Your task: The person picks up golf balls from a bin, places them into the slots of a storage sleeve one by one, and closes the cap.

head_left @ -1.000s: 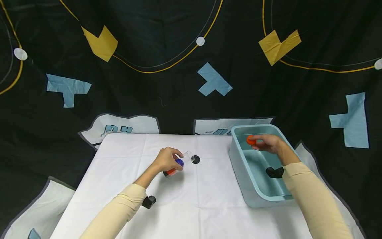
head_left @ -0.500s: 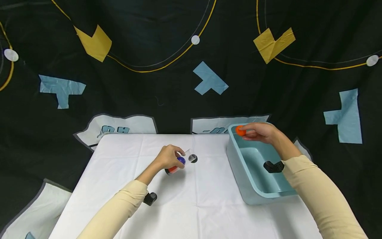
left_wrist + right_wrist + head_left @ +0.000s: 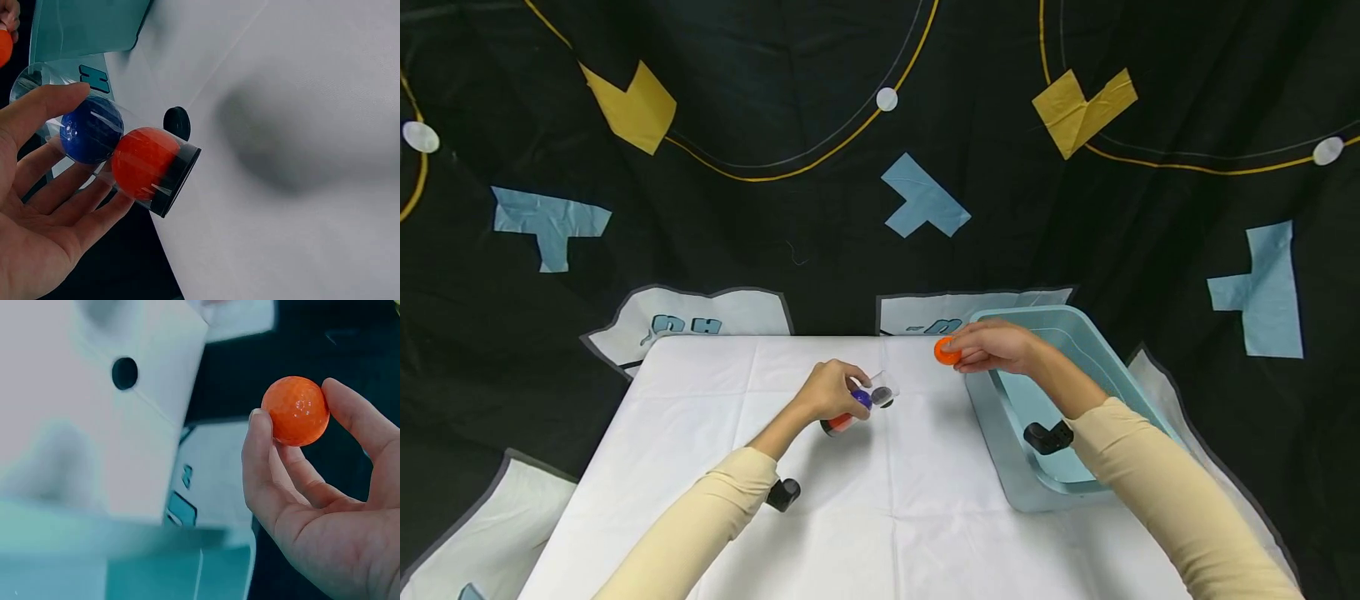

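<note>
My left hand (image 3: 835, 390) grips a clear plastic tube (image 3: 180, 181) with a black end, tilted above the white table. Inside it, an orange-red ball (image 3: 145, 162) lies against the black end and a blue ball (image 3: 92, 130) comes after it. The tube's clear end points right in the head view. My right hand (image 3: 1000, 346) pinches an orange golf ball (image 3: 295, 411) between thumb and fingertips, just past the left rim of the blue bin and apart from the tube. On the table, a black round cap (image 3: 177, 123) lies partly behind the tube in the head view.
The light-blue bin (image 3: 1003, 446) stands on the right of the white-covered table (image 3: 820, 533), beneath my right forearm. Behind the table hangs a black cloth (image 3: 820, 250) with yellow and blue patches.
My right hand has carried the orange golf ball left, from over the bin's inside to beyond its left rim. The left hand and tube stay nearly in place as the head view shifts slightly.
</note>
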{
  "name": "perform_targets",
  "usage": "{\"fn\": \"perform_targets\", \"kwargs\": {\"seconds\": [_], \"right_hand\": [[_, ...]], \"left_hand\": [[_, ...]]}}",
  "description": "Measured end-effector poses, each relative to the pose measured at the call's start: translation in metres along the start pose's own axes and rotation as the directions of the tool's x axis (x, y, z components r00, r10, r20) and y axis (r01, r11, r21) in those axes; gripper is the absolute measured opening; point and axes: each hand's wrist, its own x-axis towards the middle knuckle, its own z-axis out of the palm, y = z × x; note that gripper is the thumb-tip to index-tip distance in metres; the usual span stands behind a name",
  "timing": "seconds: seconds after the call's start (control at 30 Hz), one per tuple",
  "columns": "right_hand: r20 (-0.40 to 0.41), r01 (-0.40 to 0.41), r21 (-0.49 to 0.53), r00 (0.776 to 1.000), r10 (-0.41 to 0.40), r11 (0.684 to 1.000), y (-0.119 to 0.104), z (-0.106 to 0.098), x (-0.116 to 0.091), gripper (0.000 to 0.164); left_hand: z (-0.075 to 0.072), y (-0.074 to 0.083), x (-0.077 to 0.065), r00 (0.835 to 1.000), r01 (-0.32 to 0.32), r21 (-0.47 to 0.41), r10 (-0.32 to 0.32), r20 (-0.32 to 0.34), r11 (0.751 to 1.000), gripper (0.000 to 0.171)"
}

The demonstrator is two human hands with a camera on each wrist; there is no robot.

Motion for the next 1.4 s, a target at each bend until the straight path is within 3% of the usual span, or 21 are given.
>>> {"fn": "perform_targets", "kwargs": {"seconds": [0.2, 0.43, 0.87, 1.4], "right_hand": [[-0.009, -0.037, -0.011, 0.999, 0.037, 0.999, 0.003, 0.031, 0.011, 0.042], [0.003, -0.034, -0.026, 0.999, 0.034, 0.999, 0.002, 0.054, 0.019, 0.034], [0.031, -0.033, -0.009, 0.999, 0.034, 0.999, 0.001, 0.072, 0.026, 0.033], [0.034, -0.038, -0.003, 0.999, 0.039, 0.999, 0.001, 0.079, 0.030, 0.036]], "left_hand": [[0.000, 0.003, 0.005, 0.999, -0.035, 0.009, 0.035, 0.003, 0.999, 0.045], [0.000, 0.011, 0.008, 1.000, -0.020, 0.013, 0.020, 0.018, 1.000, 0.042], [-0.003, 0.013, 0.006, 1.000, -0.018, 0.005, 0.018, 0.022, 1.000, 0.042], [-0.003, 0.010, 0.004, 1.000, -0.006, -0.013, 0.006, 0.007, 1.000, 0.039]]}}
